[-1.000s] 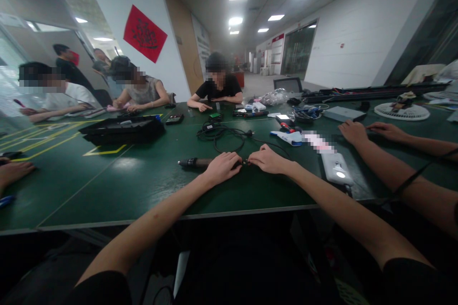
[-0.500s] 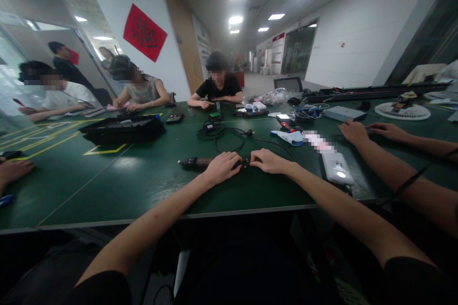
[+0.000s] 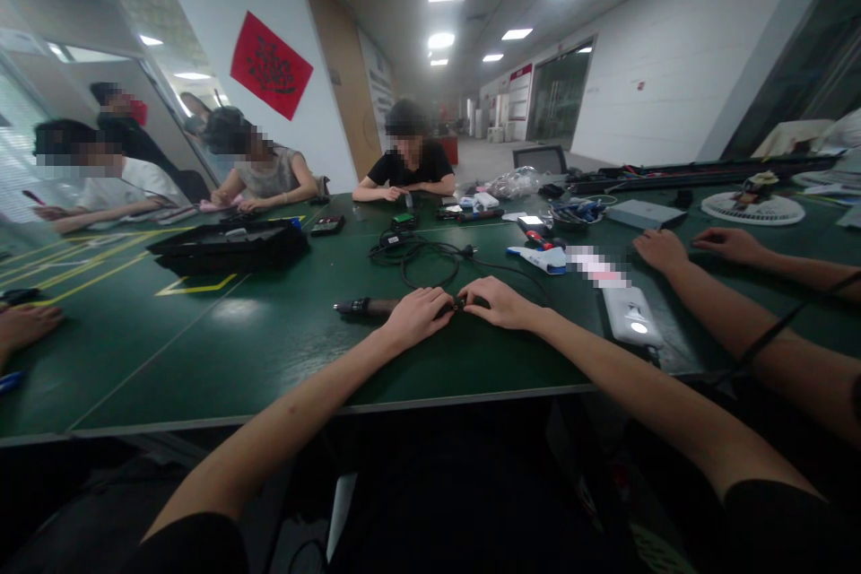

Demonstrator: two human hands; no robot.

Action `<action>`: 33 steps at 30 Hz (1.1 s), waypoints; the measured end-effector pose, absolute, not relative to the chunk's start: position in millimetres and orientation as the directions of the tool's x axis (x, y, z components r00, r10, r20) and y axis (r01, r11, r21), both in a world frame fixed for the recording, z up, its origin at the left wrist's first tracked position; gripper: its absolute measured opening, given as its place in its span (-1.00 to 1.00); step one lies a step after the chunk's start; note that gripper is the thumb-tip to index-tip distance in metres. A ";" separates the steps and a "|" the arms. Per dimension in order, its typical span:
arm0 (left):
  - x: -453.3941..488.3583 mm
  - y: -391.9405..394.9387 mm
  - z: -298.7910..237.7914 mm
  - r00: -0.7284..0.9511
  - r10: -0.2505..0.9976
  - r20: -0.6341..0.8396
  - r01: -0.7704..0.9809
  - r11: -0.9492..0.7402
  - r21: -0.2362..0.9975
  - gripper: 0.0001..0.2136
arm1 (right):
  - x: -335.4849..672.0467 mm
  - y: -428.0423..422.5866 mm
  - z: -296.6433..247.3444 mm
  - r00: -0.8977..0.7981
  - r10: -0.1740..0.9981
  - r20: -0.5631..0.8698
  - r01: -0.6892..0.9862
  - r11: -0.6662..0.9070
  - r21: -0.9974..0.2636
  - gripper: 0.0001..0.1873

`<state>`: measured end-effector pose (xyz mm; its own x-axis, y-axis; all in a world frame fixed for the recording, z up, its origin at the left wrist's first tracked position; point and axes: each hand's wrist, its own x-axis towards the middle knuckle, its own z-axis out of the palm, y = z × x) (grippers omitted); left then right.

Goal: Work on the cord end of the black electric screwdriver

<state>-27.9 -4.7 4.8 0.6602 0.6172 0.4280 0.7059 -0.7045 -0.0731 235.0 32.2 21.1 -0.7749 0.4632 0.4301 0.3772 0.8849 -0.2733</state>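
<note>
We list one dark tool (image 3: 369,307), on our side of the coiled cable (image 3: 396,240), long axis left to right, our left hand (image 3: 421,316) grasping its right end, our right hand (image 3: 498,302) just beyond, fingers curled, contents unclear.

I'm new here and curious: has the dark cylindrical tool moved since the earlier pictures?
No: the dark cylindrical tool shows no visible shift in any direction against the yellow tape.

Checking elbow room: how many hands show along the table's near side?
5: left hand and right hand by the dark tool; a co-worker's two hands at right; another co-worker's hand at far left. Others may be hidden.
</note>
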 end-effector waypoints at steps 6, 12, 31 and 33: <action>-27.5 -4.0 3.8 0.654 0.620 0.435 0.713 -0.697 -0.079 -0.84 | 229.9 32.1 17.3 -0.776 0.469 0.422 0.396 0.883 -0.253 -0.93; -23.4 -4.6 4.0 0.642 0.627 0.440 0.730 -0.676 -0.100 -0.87 | 228.3 32.4 17.0 -0.776 0.468 0.424 0.403 0.884 -0.239 -0.89; -19.3 -10.1 11.8 0.700 0.539 0.468 0.641 -0.764 -0.079 -0.77 | 224.9 30.0 17.1 -0.773 0.475 0.421 0.441 0.879 -0.184 -0.91; -18.3 -9.0 10.8 0.702 0.540 0.465 0.645 -0.758 -0.094 -0.76 | 224.8 29.8 17.0 -0.774 0.474 0.420 0.440 0.880 -0.181 -0.91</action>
